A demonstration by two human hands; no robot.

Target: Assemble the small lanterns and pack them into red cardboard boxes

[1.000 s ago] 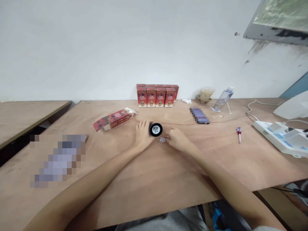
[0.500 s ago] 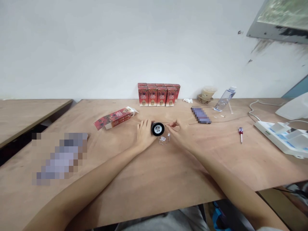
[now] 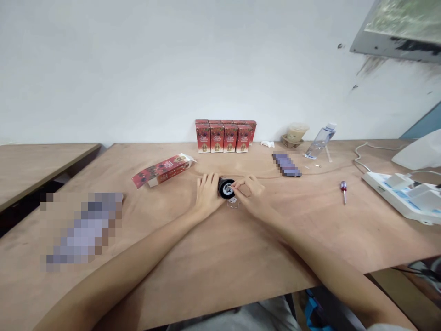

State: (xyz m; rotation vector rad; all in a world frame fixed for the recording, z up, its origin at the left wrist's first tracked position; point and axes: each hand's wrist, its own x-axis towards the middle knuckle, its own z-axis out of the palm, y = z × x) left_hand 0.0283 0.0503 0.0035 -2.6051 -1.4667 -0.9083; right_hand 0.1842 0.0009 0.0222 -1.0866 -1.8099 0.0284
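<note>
In the middle of the table lies a round black object (image 3: 221, 195) with a white and silver centre facing me. My left hand (image 3: 207, 193) rests against its left side and steadies it, the fingers pointing away from me. Over the centre, my right hand (image 3: 251, 192) has thumb and forefinger pinched together; whatever is between the tips is too small to make out. Just below the object lies a small white tag (image 3: 233, 201) with a thin string. Left of my left hand is an opened red box (image 3: 165, 170) on its side.
Several red boxes (image 3: 223, 138) stand by the wall. On the right are a phone (image 3: 286, 164), a cup (image 3: 296, 133), a water bottle (image 3: 321, 141), a screwdriver (image 3: 343, 191) and a white power strip (image 3: 396, 197). A blurred item (image 3: 86, 232) lies at left.
My right hand has moved left, bringing its pinched fingertips from beside the round black object onto its centre. My left hand stays against it. The view has shifted slightly.
</note>
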